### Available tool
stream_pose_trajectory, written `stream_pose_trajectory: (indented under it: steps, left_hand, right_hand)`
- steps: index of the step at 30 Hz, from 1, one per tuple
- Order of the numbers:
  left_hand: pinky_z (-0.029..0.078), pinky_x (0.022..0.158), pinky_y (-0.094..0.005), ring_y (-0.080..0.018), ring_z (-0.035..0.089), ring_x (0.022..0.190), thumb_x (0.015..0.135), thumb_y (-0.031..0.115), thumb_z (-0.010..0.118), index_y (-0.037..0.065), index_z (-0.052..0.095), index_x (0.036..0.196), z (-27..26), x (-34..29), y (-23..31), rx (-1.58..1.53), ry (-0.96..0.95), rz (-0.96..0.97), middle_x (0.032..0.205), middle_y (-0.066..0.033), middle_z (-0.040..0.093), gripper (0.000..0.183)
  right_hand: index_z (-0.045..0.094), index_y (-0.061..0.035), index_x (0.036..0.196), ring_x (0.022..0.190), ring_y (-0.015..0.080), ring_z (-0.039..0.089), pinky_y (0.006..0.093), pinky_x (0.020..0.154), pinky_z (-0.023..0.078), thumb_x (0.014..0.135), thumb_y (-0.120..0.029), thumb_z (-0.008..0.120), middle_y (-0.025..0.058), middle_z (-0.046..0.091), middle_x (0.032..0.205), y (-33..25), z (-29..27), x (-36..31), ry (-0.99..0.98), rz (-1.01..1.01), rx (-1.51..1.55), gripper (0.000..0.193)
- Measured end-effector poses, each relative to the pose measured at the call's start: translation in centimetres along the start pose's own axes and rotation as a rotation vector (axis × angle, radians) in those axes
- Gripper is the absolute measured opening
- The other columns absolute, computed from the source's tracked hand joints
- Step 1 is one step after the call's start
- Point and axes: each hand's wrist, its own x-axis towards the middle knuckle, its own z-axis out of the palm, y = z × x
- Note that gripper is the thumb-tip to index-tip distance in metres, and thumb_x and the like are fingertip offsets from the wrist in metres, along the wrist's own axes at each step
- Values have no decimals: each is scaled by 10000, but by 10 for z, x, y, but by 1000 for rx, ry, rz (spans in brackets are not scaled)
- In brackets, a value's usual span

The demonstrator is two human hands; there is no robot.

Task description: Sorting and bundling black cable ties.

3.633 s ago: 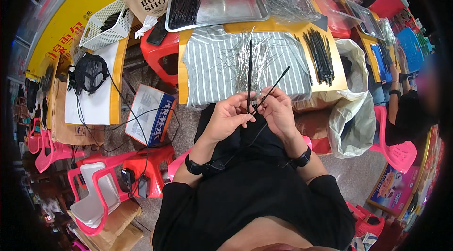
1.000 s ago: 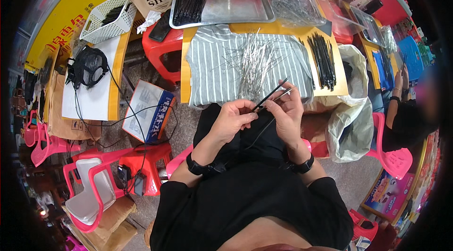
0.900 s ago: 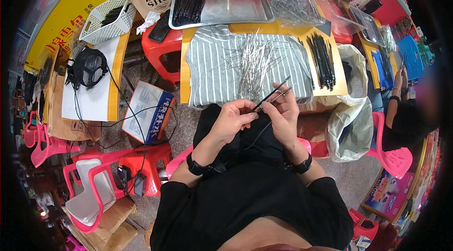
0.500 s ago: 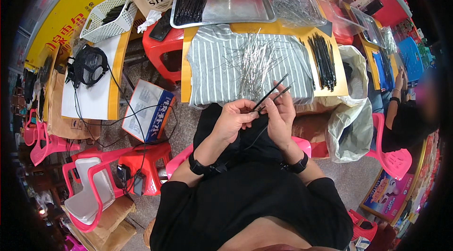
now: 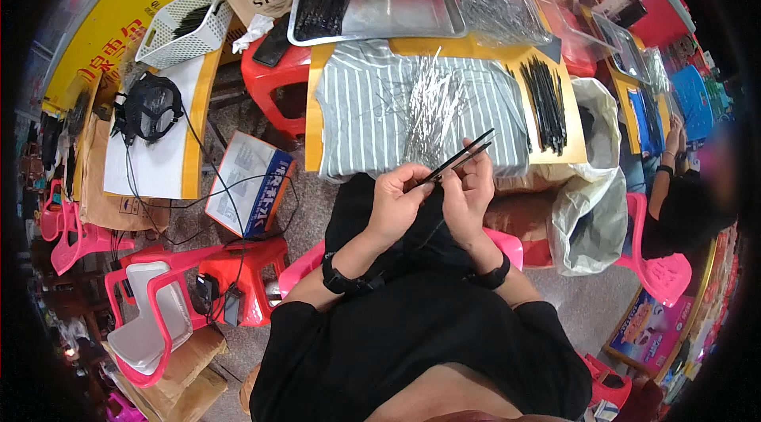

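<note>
Two thin black sticks [image 5: 462, 154] slant up to the right between my hands, just off the near edge of the work board. My left hand [image 5: 393, 200] pinches their lower ends between thumb and fingers. Higher up, the fingers of my right hand [image 5: 465, 202] are closed round the same sticks. A loose heap of thin, shiny silver strips [image 5: 434, 101] lies beyond my hands on a grey cloth with white stripes [image 5: 349, 117]. To the right of the cloth, a bundle of black sticks [image 5: 545, 109] rests on the yellow board [image 5: 572, 141].
A metal tray [image 5: 388, 6] with black sticks stands at the back, beside a clear plastic bag [image 5: 503, 10]. At left are a white basket [image 5: 178, 38], black straps [image 5: 151, 109] and cables. A pale sack [image 5: 594, 216] stands at right, near another person's arm [image 5: 666, 164].
The two sticks, spread apart before, now lie nearly side by side. The fingers of my right hand have drawn in around them, and my left hand has turned slightly.
</note>
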Motion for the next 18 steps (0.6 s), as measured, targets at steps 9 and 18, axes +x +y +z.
stream_pose_trajectory:
  steps: [9, 18]
  left_hand:
    - [457, 758, -242, -131, 574, 860, 728, -133, 494, -38, 575, 1214, -74, 81, 82, 192, 173, 238, 1029, -72, 624, 501]
    - [474, 823, -489, -460, 605, 901, 721, 30, 482, -106, 661, 874, -163, 282, 131, 1232, 534, 406, 966, -315, 621, 272]
  right_hand:
    - [355, 11, 1356, 844, 95, 546, 237, 739, 475, 881, 13, 548, 86, 572, 980, -16, -34, 14, -188, 302, 363, 513]
    - [504, 3, 1222, 830, 70, 552, 207, 711, 459, 844, 30, 612, 61, 595, 959, 6, -41, 7, -247, 295, 307, 394]
